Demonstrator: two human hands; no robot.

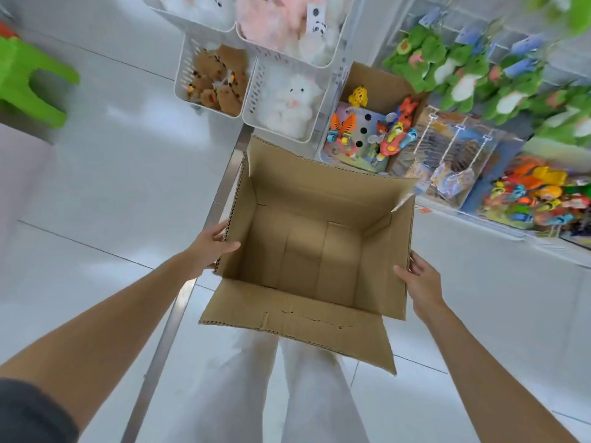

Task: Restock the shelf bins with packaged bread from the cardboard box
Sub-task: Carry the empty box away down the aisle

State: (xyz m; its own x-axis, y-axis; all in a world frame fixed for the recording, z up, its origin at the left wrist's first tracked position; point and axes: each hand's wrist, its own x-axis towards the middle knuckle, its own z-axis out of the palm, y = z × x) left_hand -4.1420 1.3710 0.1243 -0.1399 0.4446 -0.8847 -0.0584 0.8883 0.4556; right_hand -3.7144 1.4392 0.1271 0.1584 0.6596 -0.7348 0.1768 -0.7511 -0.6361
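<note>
An open brown cardboard box is held in the air in front of me, and nothing shows inside it. My left hand grips its left wall, thumb over the rim and inside the box. My right hand grips the right wall, thumb inside and fingers outside. The near flap hangs toward me. White slotted shelf bins hang above the box on a rack, filled with brown and white plush items. No packaged bread is visible.
A metal rack post runs down past the box's left side. To the right, a smaller cardboard box holds colourful toys, and shelves carry green plush and packaged toys. A green plastic stool stands far left on the white tiled floor.
</note>
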